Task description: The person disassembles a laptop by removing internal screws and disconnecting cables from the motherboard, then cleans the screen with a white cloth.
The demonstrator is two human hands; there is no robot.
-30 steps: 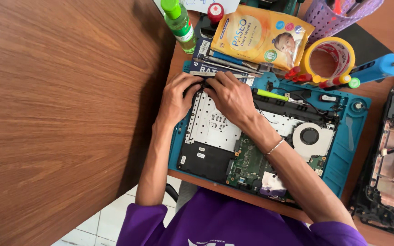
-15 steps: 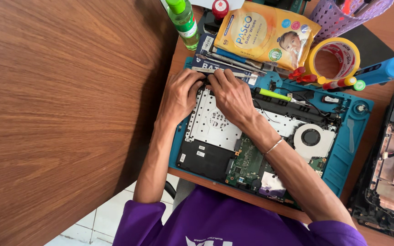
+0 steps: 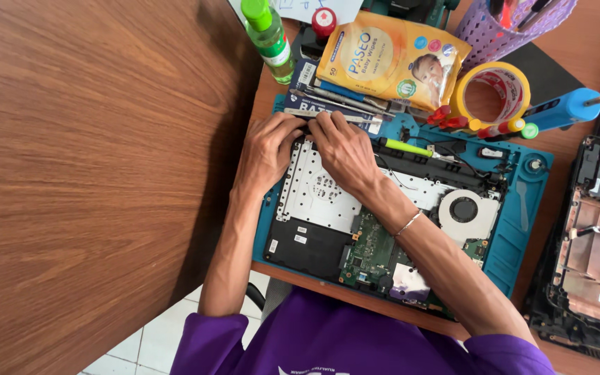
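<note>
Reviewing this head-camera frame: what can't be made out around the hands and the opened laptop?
- Fingertips of the left hand and right hand: curled over the far edge of the opened laptop with its bare green circuit board; any small part pinched there is hidden.
- Near laptop corner: covered by the right forearm.
- Black disassembled laptop shell: cut off by the right edge.

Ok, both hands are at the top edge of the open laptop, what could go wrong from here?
1. The left hand and right hand press at the edge of the silver plate; hard prying might bend it.
2. The right forearm lies over the bare green board and could knock parts on it.
3. Loose tools crowd just beyond the fingers, and the green bottle could tip if nudged.
</note>
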